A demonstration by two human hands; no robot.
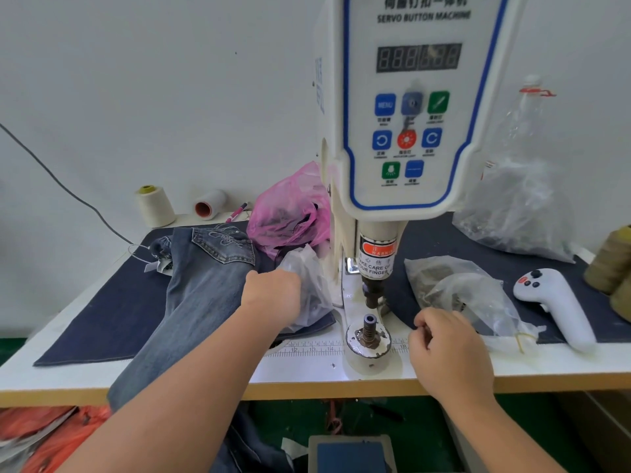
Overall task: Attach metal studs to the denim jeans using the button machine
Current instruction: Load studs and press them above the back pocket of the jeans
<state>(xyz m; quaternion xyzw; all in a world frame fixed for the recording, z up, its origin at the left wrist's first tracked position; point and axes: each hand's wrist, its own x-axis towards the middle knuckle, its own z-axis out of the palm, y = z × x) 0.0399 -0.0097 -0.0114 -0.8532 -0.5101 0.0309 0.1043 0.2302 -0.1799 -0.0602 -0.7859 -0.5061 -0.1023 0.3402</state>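
Left hand (273,295) is dug into a clear bag (307,285) mid-frame, fingers hidden so can't tell its grip. Right hand (447,349) is curled at lower right, prob pinching smth tiny, can't see what. Jeans (205,285) lie left of the button machine (406,107), nothing on the lower die (370,327) yet. Looks like prep tbh, no studs visibly set.

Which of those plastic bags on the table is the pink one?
The pink plastic bag sits at the back, left of the button machine. The other bags are clear.
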